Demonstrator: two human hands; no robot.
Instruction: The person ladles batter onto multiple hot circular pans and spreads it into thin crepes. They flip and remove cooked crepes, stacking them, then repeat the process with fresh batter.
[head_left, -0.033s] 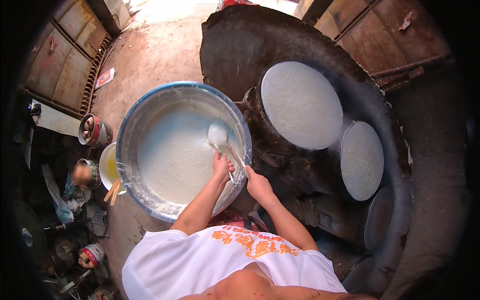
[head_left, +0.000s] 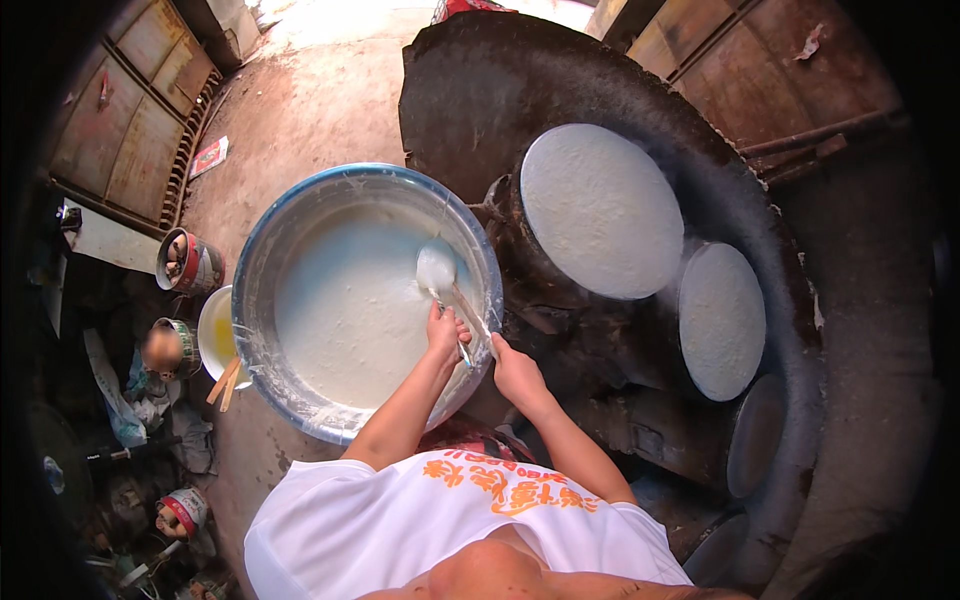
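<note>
My left hand [head_left: 446, 330] is closed round the handle of a metal ladle [head_left: 436, 268], whose head is full of white batter near the right side of a wide metal basin [head_left: 268, 250]. My right hand [head_left: 512, 365] grips a long flat stick [head_left: 470, 308] at the basin's right rim, its far end beside the ladle. The basin holds pale, thin batter [head_left: 340, 320]. To the right, two round griddles [head_left: 600, 210] [head_left: 722, 320] are coated with white batter, with some steam around them.
A dark, curved metal stove top [head_left: 470, 90] carries another griddle [head_left: 755, 435] at lower right. Left of the basin are a bowl of yellow liquid with wooden handles [head_left: 216, 340], tins [head_left: 190, 262] and clutter [head_left: 140, 400]. Rusty metal panels [head_left: 140, 90] stand at both back sides.
Steam around the right-hand griddles looks slightly thicker. My hands, the ladle and the stick are in almost the same places.
</note>
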